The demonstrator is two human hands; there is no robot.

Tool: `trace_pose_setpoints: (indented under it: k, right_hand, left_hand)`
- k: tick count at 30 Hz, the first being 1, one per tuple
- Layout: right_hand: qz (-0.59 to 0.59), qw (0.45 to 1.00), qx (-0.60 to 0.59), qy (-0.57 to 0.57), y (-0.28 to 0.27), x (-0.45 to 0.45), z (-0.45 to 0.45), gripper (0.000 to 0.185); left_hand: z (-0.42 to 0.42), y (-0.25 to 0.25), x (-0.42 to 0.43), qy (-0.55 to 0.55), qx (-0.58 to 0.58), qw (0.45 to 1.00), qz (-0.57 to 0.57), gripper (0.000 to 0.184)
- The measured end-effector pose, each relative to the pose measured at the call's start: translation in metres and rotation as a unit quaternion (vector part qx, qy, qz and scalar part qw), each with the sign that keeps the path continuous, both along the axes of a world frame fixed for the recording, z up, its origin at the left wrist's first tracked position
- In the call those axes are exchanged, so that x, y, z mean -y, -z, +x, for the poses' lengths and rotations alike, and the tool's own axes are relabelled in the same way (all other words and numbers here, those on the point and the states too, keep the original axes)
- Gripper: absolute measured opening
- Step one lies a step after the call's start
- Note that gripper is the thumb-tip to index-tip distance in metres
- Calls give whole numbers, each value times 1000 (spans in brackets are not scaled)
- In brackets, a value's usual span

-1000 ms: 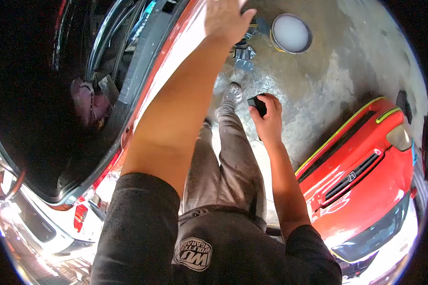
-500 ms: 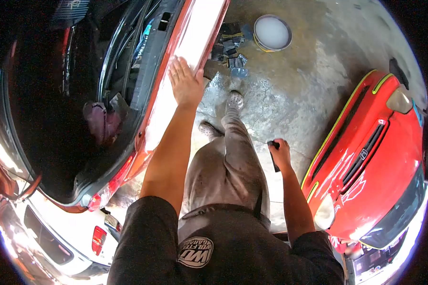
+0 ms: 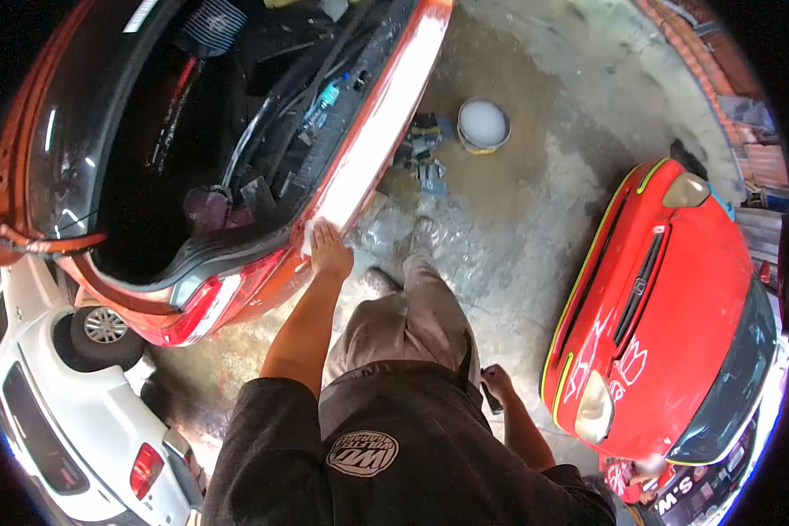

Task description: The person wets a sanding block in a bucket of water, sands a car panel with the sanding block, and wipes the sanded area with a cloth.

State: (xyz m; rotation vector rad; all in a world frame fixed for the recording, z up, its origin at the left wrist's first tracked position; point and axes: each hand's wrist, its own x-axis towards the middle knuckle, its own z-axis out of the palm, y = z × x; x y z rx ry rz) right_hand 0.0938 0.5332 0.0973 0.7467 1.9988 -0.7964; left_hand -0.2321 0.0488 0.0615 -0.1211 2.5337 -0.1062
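My left hand (image 3: 330,252) lies with its fingers stretched flat on the near end of a whitish panel (image 3: 379,118) along the rear edge of an orange car (image 3: 276,285). Just beside that hand is the car's red tail light (image 3: 203,307). Low at my right side, my right hand (image 3: 499,382) is closed around a black block (image 3: 491,401), partly hidden by the fingers and my body. The car's rear opening is uncovered, and a plastic bottle (image 3: 329,94) lies inside near the sill.
A bucket (image 3: 479,150) of cloudy liquid stands on the wet concrete floor (image 3: 535,210), near several dark sheets (image 3: 430,175). A red car (image 3: 675,298) is on the right, a white vehicle (image 3: 61,399) at lower left. Another person's red clothing (image 3: 621,479) shows at lower right.
My left hand has slid along the panel toward its near end, by the tail light. My right hand has drawn back toward my body with the black block. The whole view has shifted.
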Motion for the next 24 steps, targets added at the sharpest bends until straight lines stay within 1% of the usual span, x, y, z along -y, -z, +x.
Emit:
trace_pose_setpoints:
  k: [1,3,4,7,8,9,10,11,12,13,14,15,17,19,21,23,24]
  right_hand:
    - [-2,1000,5,7,-9,1,6,22]
    - [-7,997,-21,-75,7,-12,25,24]
    - [5,996,-21,-83,20,-19,35,26]
    - [-42,994,-75,-62,-4,-18,32,34]
    - [-33,993,-63,-96,0,-21,31,32]
    - [-25,990,-52,-129,3,-22,30,32]
    - [-62,976,-81,-193,64,-50,60,32]
    - [-100,956,-114,-252,118,-75,86,32]
    - [-77,929,-121,-341,83,-62,65,32]
    - [-82,992,48,-79,-6,-22,20,30]
    - [-80,984,24,-158,5,-24,19,29]
    - [-78,969,1,-235,18,-30,22,29]
    - [-28,990,33,-134,16,-29,7,29]
    - [-7,975,31,-221,-10,-31,-27,39]
    - [61,990,25,-128,-10,-33,-60,53]
    - [90,995,23,-48,-18,-36,-101,67]
    - [96,994,10,-60,-9,-41,-123,67]
  left_hand:
    - [5,-3,1,15,16,1000,-10,90]
    - [12,-9,11,9,0,997,73,84]
    - [18,-12,16,9,-5,994,113,81]
    - [54,-22,27,-9,-102,975,200,74]
    - [66,-33,29,-10,-122,969,214,72]
    - [82,-30,31,-25,-118,972,202,72]
    - [95,-28,33,-39,-113,974,190,72]
    - [104,-56,30,-25,-77,982,169,74]
    - [114,-52,35,-39,-58,979,194,74]
    - [129,-36,40,-37,-85,973,210,73]
    - [133,-51,38,-87,-48,965,241,73]
    - [137,-49,39,-87,-49,966,238,73]
    - [135,-41,39,-89,-50,961,255,72]
    - [116,-54,30,-63,-61,955,283,72]
    - [86,-66,15,-33,-110,933,341,69]
    - [51,-53,-1,53,-240,914,322,70]
    - [29,-49,-7,56,-213,923,314,73]
